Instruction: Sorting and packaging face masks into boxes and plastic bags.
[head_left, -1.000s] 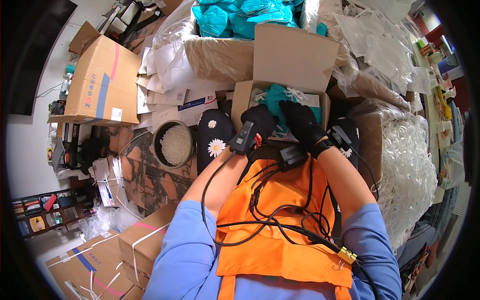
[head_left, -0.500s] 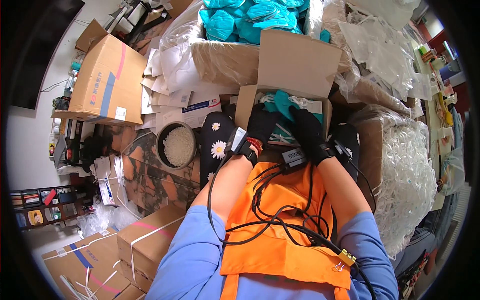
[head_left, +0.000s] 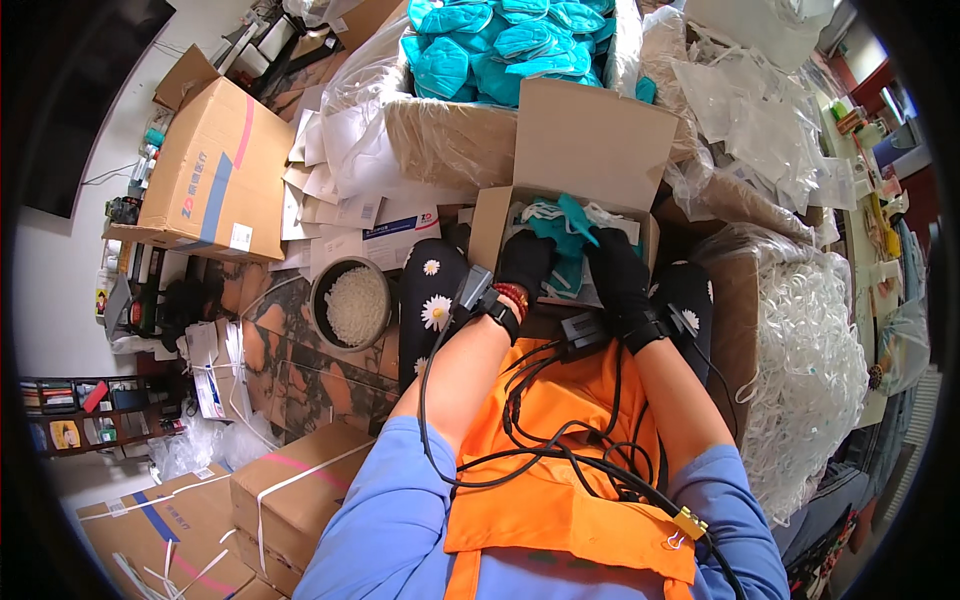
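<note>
On my lap stands an open cardboard box (head_left: pixel 488 228) with its lid flap raised at the far side. Teal face masks (head_left: pixel 572 262) with white ear loops lie inside it. My left hand (head_left: pixel 527 262), in a black glove, is at the box's left part with curled fingers against the masks; its fingertips are hidden. My right hand (head_left: pixel 617 270), also black-gloved, pinches the edge of a folded teal face mask (head_left: pixel 576 216) that stands up between the hands.
Beyond the box, a large plastic-lined carton (head_left: pixel 450 130) holds a heap of teal masks. At the right, a bag (head_left: pixel 805 350) is full of white ear loops. A round bowl (head_left: pixel 322 300) of white bits stands left of my knee. Brown cartons (head_left: pixel 215 160) stand at the left.
Both hands have drawn slightly toward me and lower in the box. The mask between them now stands more upright, and more white ear loops show.
</note>
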